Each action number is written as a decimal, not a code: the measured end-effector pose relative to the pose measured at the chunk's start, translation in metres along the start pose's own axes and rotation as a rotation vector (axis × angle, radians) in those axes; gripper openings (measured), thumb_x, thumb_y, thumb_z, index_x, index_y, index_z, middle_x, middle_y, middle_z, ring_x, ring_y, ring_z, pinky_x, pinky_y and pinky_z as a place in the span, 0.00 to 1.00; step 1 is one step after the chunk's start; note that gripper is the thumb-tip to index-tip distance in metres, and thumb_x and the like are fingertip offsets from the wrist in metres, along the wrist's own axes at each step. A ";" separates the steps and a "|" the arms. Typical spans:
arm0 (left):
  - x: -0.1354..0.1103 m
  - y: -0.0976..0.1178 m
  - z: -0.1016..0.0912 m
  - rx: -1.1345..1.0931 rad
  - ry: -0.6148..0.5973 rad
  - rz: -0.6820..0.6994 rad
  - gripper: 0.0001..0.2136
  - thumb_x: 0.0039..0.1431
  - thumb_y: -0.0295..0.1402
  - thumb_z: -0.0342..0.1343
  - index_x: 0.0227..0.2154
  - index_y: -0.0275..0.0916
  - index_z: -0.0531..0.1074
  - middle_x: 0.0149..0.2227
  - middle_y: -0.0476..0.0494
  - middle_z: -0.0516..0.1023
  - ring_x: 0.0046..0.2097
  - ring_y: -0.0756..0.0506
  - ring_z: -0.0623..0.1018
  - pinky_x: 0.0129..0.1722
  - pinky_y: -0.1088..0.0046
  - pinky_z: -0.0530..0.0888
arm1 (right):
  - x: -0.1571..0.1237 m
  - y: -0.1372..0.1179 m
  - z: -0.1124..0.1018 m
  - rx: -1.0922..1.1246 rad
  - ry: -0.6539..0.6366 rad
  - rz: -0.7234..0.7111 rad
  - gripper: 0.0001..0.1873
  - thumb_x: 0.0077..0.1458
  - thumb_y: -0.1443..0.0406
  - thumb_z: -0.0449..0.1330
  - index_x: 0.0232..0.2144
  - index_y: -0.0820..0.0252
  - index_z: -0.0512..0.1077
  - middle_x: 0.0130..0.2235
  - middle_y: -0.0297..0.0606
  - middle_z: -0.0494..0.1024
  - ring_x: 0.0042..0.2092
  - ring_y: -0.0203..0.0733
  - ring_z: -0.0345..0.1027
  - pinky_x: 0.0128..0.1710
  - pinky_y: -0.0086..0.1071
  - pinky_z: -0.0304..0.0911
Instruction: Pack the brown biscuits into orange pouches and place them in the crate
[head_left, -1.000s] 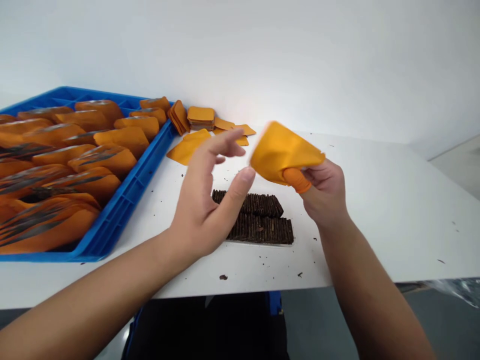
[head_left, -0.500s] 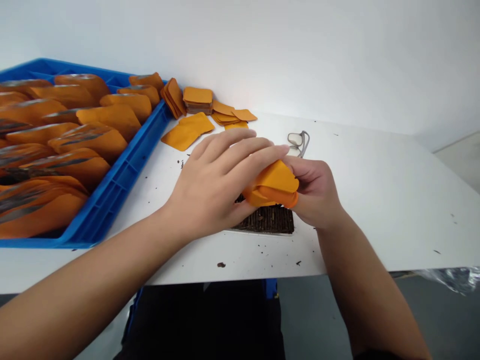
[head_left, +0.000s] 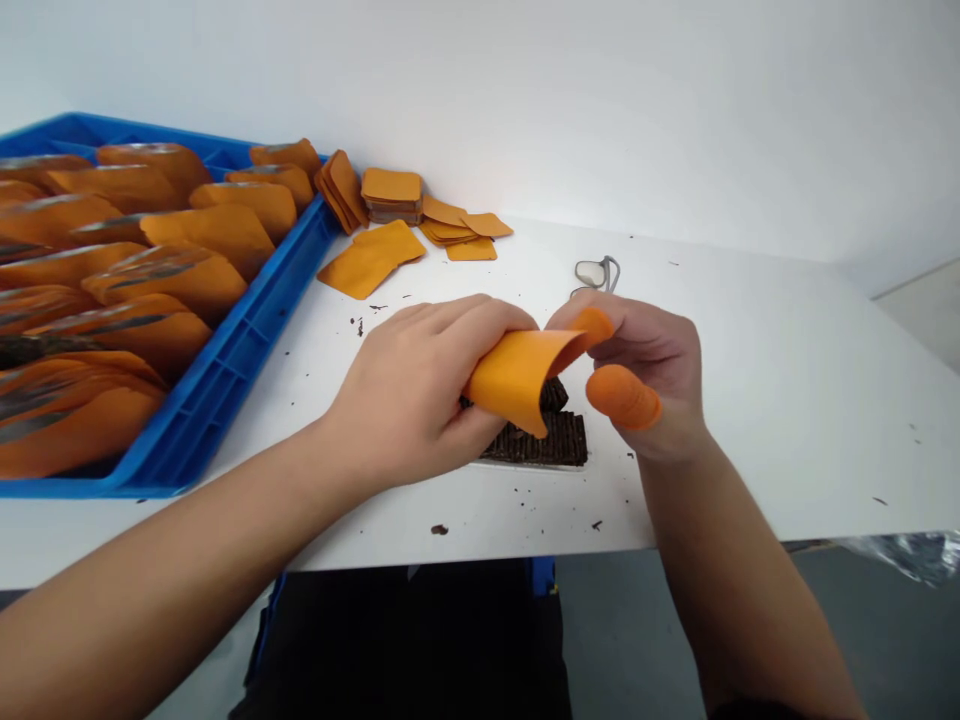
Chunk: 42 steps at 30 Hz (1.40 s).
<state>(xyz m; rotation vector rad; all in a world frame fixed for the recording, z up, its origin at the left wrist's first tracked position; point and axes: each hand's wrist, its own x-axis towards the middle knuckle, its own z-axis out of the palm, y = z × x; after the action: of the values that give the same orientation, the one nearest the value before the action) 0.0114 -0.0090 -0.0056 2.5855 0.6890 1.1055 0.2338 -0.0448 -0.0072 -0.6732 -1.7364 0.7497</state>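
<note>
My left hand (head_left: 420, 395) is closed around an orange pouch (head_left: 517, 375), whose curved mouth gapes to the right. My right hand (head_left: 649, 365) wears orange finger cots on its thumb and index finger. The cot on the index finger (head_left: 592, 328) is at the upper edge of the pouch's mouth, perhaps touching it. The thumb (head_left: 626, 397) stands apart, with a gap between it and the pouch. Beneath the pouch, dark brown short sticks (head_left: 547, 440) lie packed in rows on a white tray, partly hidden by my left hand and the pouch.
A blue crate (head_left: 247, 335) full of orange pouches stands on the left. Behind my left hand lie flat orange pouches (head_left: 375, 258) and a banded stack (head_left: 392, 195). A grey metal tool with loop handles (head_left: 598, 272) rests beyond my right hand. Dark crumbs (head_left: 439, 529) dot the white table.
The pouch's mouth has opened and now points right. My right thumb and index finger have parted, and my left hand's fingers have curled further around the pouch.
</note>
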 end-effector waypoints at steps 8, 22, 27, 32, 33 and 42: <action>0.000 0.002 -0.007 -0.263 -0.157 -0.055 0.31 0.56 0.32 0.50 0.65 0.41 0.67 0.42 0.43 0.85 0.40 0.38 0.85 0.40 0.60 0.79 | -0.001 0.002 0.014 -0.216 0.219 -0.101 0.12 0.56 0.59 0.78 0.37 0.46 0.78 0.42 0.36 0.76 0.45 0.47 0.71 0.50 0.49 0.69; -0.005 0.000 -0.005 0.029 -0.102 0.000 0.18 0.58 0.34 0.48 0.51 0.42 0.69 0.33 0.48 0.81 0.25 0.45 0.73 0.26 0.65 0.60 | 0.000 0.011 0.003 -0.109 0.045 0.011 0.20 0.62 0.55 0.73 0.55 0.39 0.80 0.65 0.35 0.73 0.55 0.48 0.74 0.53 0.45 0.77; -0.002 0.014 0.000 0.161 -0.125 -0.104 0.10 0.62 0.35 0.53 0.46 0.42 0.68 0.27 0.52 0.74 0.24 0.44 0.70 0.26 0.67 0.61 | 0.001 0.018 0.005 -0.148 0.101 -0.180 0.11 0.66 0.62 0.69 0.50 0.43 0.83 0.58 0.36 0.79 0.55 0.45 0.75 0.59 0.50 0.73; -0.001 0.021 0.008 0.175 -0.056 -0.216 0.14 0.63 0.37 0.61 0.48 0.40 0.69 0.40 0.46 0.83 0.36 0.40 0.82 0.34 0.63 0.72 | 0.000 0.019 0.008 -0.232 0.212 -0.181 0.06 0.64 0.61 0.72 0.44 0.43 0.84 0.55 0.36 0.80 0.53 0.45 0.75 0.56 0.50 0.73; -0.002 0.020 0.009 0.174 -0.047 -0.247 0.17 0.63 0.38 0.61 0.52 0.40 0.69 0.45 0.44 0.85 0.40 0.38 0.84 0.36 0.62 0.74 | 0.000 0.019 0.009 -0.236 0.225 -0.181 0.07 0.64 0.60 0.72 0.44 0.43 0.84 0.55 0.36 0.80 0.52 0.45 0.75 0.56 0.50 0.73; -0.009 0.012 0.004 0.222 0.128 -0.177 0.30 0.66 0.48 0.66 0.65 0.42 0.66 0.55 0.39 0.84 0.52 0.35 0.85 0.47 0.53 0.78 | -0.001 0.014 0.009 -0.304 0.214 -0.154 0.07 0.61 0.65 0.72 0.41 0.45 0.83 0.56 0.34 0.80 0.52 0.46 0.75 0.55 0.50 0.76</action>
<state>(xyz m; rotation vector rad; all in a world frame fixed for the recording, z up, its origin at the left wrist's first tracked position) 0.0132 -0.0236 -0.0091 2.5840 1.1055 1.2053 0.2267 -0.0381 -0.0205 -0.7829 -1.6951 0.2970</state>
